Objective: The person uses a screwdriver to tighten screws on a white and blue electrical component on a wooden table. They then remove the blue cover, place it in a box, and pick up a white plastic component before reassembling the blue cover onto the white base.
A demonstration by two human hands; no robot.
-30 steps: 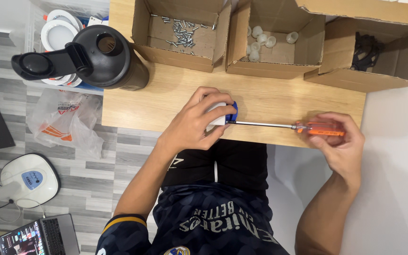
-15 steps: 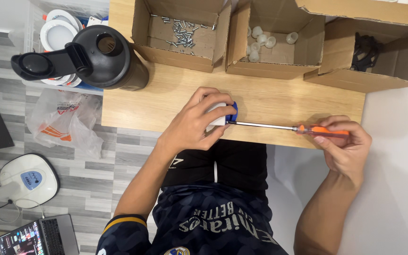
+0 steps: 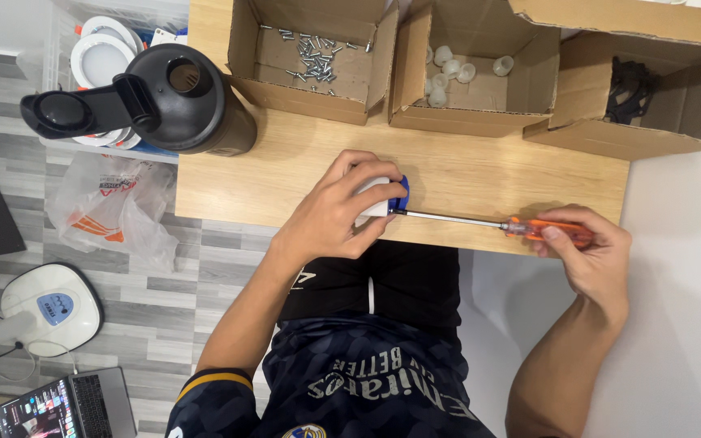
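My left hand (image 3: 336, 209) is closed around a small white part with a blue piece (image 3: 391, 195) on its right side, pressing it onto the wooden table (image 3: 480, 174). My right hand (image 3: 590, 251) grips the orange handle of a long screwdriver (image 3: 529, 228). The metal shaft runs left, and its tip meets the blue piece. Most of the white part is hidden under my fingers.
Three open cardboard boxes line the table's far edge: one with screws (image 3: 310, 53), one with white caps (image 3: 448, 69), one with black parts (image 3: 630, 89). A black shaker bottle (image 3: 164, 101) stands at the table's left corner. A plastic bag (image 3: 111, 211), a laptop (image 3: 62, 405) and a white device (image 3: 50, 308) lie on the floor.
My right hand has shifted its grip on the orange handle, as if turning it. The left hand and the white part stay where they were.
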